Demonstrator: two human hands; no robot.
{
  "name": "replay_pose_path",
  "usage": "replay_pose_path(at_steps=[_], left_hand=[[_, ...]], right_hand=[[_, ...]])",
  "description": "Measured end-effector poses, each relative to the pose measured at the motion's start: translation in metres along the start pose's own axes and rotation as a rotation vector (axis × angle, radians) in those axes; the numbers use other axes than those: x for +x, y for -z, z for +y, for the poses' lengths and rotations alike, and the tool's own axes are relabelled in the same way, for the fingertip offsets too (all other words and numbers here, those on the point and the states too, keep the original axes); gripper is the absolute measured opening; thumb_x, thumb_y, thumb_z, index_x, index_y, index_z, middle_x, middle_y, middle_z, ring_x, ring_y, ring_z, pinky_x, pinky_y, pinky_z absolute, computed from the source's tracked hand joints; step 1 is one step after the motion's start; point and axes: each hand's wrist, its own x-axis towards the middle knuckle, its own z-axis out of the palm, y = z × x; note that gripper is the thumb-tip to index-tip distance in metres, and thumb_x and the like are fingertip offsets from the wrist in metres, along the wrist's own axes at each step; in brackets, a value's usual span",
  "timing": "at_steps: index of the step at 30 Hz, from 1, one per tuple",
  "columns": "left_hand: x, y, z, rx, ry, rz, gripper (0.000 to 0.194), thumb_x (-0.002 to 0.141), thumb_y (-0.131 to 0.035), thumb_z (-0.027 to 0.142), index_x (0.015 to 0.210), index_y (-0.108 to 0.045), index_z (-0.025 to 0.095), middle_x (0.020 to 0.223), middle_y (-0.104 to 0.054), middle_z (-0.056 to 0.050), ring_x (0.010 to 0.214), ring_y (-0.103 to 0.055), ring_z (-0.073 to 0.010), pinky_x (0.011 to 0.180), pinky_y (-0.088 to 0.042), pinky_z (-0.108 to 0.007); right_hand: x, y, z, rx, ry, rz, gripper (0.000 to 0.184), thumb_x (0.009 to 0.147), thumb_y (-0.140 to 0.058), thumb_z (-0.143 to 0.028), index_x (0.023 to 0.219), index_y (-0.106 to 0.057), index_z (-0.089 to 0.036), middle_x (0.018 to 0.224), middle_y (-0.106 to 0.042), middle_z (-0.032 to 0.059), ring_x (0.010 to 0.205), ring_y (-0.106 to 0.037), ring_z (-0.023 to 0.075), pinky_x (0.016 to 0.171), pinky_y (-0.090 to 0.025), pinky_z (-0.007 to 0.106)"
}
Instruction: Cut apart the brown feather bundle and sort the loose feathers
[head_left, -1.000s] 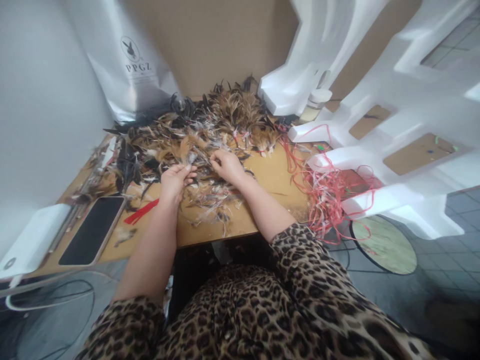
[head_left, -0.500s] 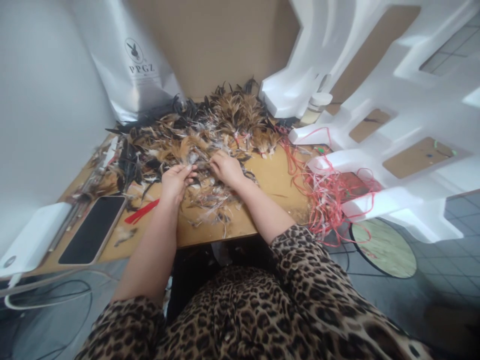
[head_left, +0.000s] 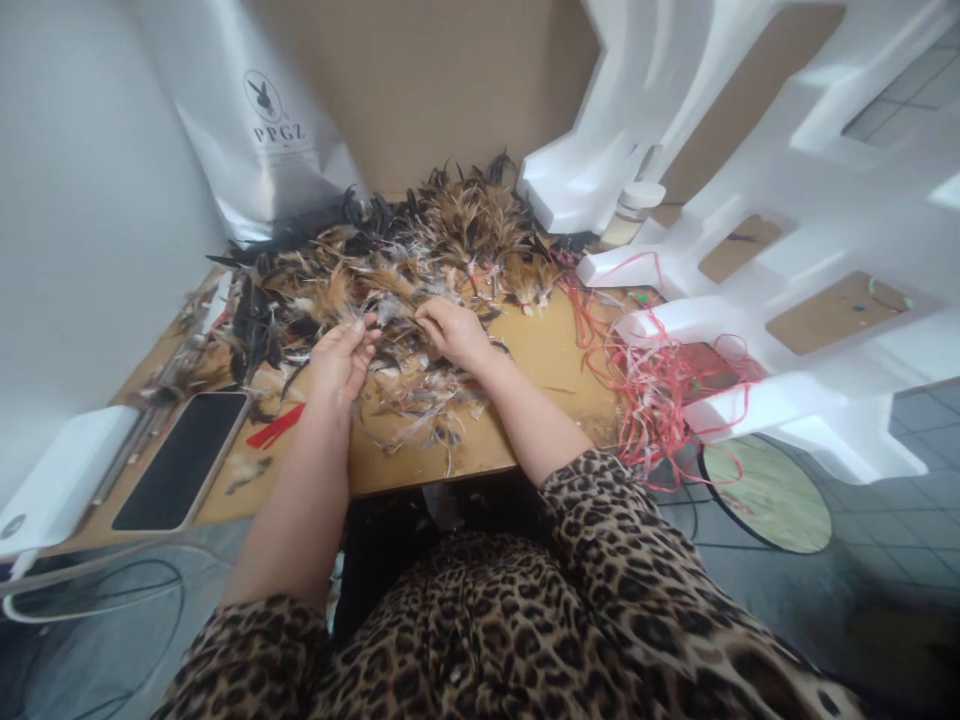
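A heap of brown, black and whitish feathers (head_left: 465,220) covers the back of a yellow-brown table (head_left: 559,350). In front of it, my right hand (head_left: 457,335) pinches a brown feather (head_left: 407,303) between thumb and fingers. My left hand (head_left: 341,358) is a short way to the left, palm turned up, thumb and forefinger pressed together. Pale fluff shows at its fingertips, but whether it is held there I cannot make out. Below the hands lie loose feather scraps (head_left: 427,405). A red strip (head_left: 275,427) lies beside my left wrist.
A phone (head_left: 180,460) and a white power bank (head_left: 66,480) with a cable lie at the left. Tangled pink ribbon (head_left: 652,400) hangs over the right edge beside white foam pieces (head_left: 742,405). A lidded jar (head_left: 634,210) and a silver bag (head_left: 277,170) stand at the back.
My left hand has moved left and slightly up, widening the gap between the hands. My right hand has shifted slightly left and still pinches the feather.
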Motion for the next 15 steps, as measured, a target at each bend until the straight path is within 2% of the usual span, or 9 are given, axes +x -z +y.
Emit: replay_pose_path(at_steps=[4, 8, 11, 13, 15], left_hand=[[0.0, -0.001, -0.002, 0.08, -0.071, 0.01, 0.016, 0.063, -0.072, 0.021, 0.065, -0.058, 0.013, 0.092, -0.07, -0.006, 0.066, -0.064, -0.0086, 0.05, -0.046, -0.013], [0.002, 0.0, -0.007, 0.331, -0.234, 0.047, 0.018, 0.061, -0.073, 0.025, 0.065, -0.06, 0.015, 0.068, -0.064, 0.0, 0.057, -0.058, -0.0085, 0.053, -0.047, -0.018], [0.003, 0.002, -0.01, 0.544, -0.37, 0.006, 0.015, 0.062, -0.071, 0.025, 0.064, -0.06, 0.015, 0.06, -0.058, 0.003, 0.055, -0.052, -0.0079, 0.056, -0.044, -0.019], [0.002, 0.003, -0.01, 0.633, -0.363, -0.053, 0.014, 0.063, -0.07, 0.024, 0.064, -0.061, 0.014, 0.06, -0.057, 0.002, 0.054, -0.051, -0.0082, 0.055, -0.041, -0.019], [0.0, 0.003, -0.011, 0.66, -0.288, -0.122, 0.014, 0.063, -0.07, 0.025, 0.065, -0.062, 0.014, 0.059, -0.057, 0.002, 0.052, -0.049, -0.0082, 0.052, -0.039, -0.019]], right_hand=[[0.001, 0.0, -0.003, -0.021, 0.021, -0.085, 0.025, 0.092, -0.036, -0.027, 0.092, -0.058, -0.015, 0.093, -0.061, 0.0082, 0.087, -0.053, 0.0163, 0.078, -0.037, 0.026], [0.001, -0.001, -0.006, -0.017, 0.046, -0.197, 0.021, 0.09, -0.039, -0.023, 0.089, -0.059, -0.016, 0.089, -0.061, 0.0074, 0.083, -0.052, 0.0163, 0.076, -0.036, 0.026], [0.001, -0.001, -0.007, 0.017, 0.054, -0.242, 0.019, 0.089, -0.041, -0.022, 0.088, -0.058, -0.016, 0.086, -0.061, 0.0064, 0.081, -0.052, 0.0159, 0.075, -0.035, 0.026], [0.001, -0.001, -0.006, 0.04, 0.051, -0.248, 0.018, 0.088, -0.041, -0.021, 0.087, -0.058, -0.016, 0.086, -0.06, 0.006, 0.08, -0.051, 0.0155, 0.075, -0.035, 0.026], [0.001, -0.001, -0.005, 0.059, 0.044, -0.232, 0.018, 0.088, -0.041, -0.021, 0.087, -0.058, -0.016, 0.085, -0.06, 0.0057, 0.079, -0.05, 0.0153, 0.074, -0.035, 0.026]])
